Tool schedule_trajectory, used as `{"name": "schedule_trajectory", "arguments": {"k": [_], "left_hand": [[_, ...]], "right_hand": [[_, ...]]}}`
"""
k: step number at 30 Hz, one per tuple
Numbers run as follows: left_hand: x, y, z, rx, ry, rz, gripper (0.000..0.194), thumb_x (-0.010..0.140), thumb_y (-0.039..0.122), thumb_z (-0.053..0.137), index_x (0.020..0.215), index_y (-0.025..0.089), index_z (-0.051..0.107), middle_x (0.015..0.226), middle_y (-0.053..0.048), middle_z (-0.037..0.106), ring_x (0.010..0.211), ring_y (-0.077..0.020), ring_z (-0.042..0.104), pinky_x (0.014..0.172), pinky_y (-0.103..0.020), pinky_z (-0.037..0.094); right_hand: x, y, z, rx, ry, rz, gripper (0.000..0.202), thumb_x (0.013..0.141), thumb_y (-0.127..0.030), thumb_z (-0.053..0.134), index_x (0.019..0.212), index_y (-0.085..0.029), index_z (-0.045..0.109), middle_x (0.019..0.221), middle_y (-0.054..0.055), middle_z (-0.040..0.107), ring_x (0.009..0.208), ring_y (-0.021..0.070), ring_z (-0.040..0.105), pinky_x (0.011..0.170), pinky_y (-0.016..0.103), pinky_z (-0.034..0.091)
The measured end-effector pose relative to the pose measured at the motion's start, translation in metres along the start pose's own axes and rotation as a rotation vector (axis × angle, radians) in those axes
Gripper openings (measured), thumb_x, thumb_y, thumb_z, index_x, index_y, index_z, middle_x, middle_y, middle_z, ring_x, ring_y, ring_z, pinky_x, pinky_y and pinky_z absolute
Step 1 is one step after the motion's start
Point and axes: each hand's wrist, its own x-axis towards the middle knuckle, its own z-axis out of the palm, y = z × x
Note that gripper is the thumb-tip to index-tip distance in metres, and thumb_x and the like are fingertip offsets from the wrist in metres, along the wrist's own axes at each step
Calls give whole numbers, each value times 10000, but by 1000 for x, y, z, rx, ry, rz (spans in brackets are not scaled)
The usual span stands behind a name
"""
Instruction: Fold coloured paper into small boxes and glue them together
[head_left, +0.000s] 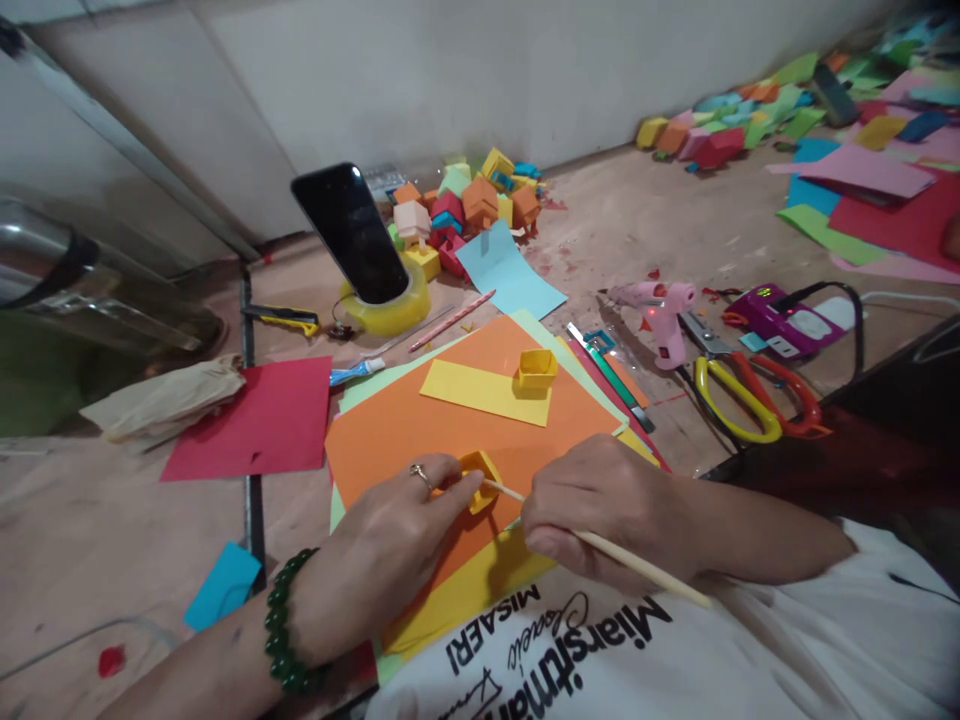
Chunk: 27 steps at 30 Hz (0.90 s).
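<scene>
My left hand (pixel 409 515), with a ring and a green bead bracelet, pinches a small folded yellow paper box (pixel 481 466) over a stack of coloured sheets. A thin wooden stick (pixel 637 562) is gripped in my right hand (pixel 611 505); its tip reaches the box near my left thumb. The orange sheet (pixel 390 430) lies on top of the stack under both hands. Beyond them, a second yellow paper box (pixel 535 370) rests on one end of a yellow paper strip (pixel 472 390). My left fingers partly hide the box they hold.
A phone (pixel 351 235) leans in a tape roll (pixel 386 300), before a heap of paper houses (pixel 465 205). To the right lie a pink glue gun (pixel 660 310), scissors (pixel 750 390) and a green cutter (pixel 609 375). Red paper (pixel 255 420) and a metal flask (pixel 97 290) are at left.
</scene>
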Motion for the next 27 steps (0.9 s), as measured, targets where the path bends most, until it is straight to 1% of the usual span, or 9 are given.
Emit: {"name": "schedule_trajectory", "arguments": {"k": [3, 7, 12, 16, 21, 24, 27], "left_hand": [[1, -1, 1, -43, 22, 0, 273, 883, 63, 395, 1037, 164, 596, 958, -90, 632, 742, -168, 624, 624, -276, 541], [3, -1, 3, -90, 19, -37, 249, 887, 76, 428, 1015, 183, 612, 948, -71, 640, 786, -156, 624, 668, -261, 542], [5, -1, 2, -104, 35, -20, 222, 885, 73, 447, 986, 176, 615, 931, -70, 654, 796, -153, 627, 694, -258, 538], [6, -1, 1, -96, 13, -25, 229, 877, 69, 446, 980, 177, 620, 940, -74, 656, 794, -150, 630, 689, -254, 537], [4, -3, 0, -56, -13, -28, 244, 865, 66, 429, 957, 179, 625, 928, -71, 661, 760, -155, 643, 653, -254, 543], [2, -2, -1, -31, -7, -43, 242, 887, 90, 410, 954, 190, 620, 979, -78, 662, 746, -157, 654, 619, -254, 539], [3, -2, -2, -41, -40, -84, 215, 908, 118, 417, 945, 194, 615, 1107, -94, 643, 826, -176, 672, 680, -288, 557]], "right_hand": [[0, 0, -1, 2, 0, 6, 360, 983, -242, 322, 705, -154, 533, 567, -6, 558, 480, 87, 470, 453, 218, 323], [1, -2, -4, 46, 17, 41, 419, 1005, -277, 260, 702, -160, 524, 567, -4, 550, 489, 84, 473, 470, 210, 337], [4, 0, -1, 47, 10, 22, 430, 1012, -290, 238, 708, -161, 514, 583, -3, 562, 495, 78, 487, 462, 207, 332], [4, 1, 2, -33, -24, -9, 390, 1001, -264, 266, 711, -166, 509, 573, -15, 548, 481, 82, 470, 443, 219, 314], [5, -6, 3, -166, -79, -104, 360, 974, -202, 308, 665, -173, 491, 533, -28, 508, 451, 92, 431, 421, 242, 287], [5, -11, 6, -215, -97, -131, 348, 958, -174, 336, 650, -167, 499, 528, -23, 507, 452, 99, 436, 425, 251, 301], [5, -14, 9, -229, -104, -151, 333, 946, -160, 348, 657, -163, 515, 530, -19, 513, 452, 108, 437, 421, 262, 302]]}}
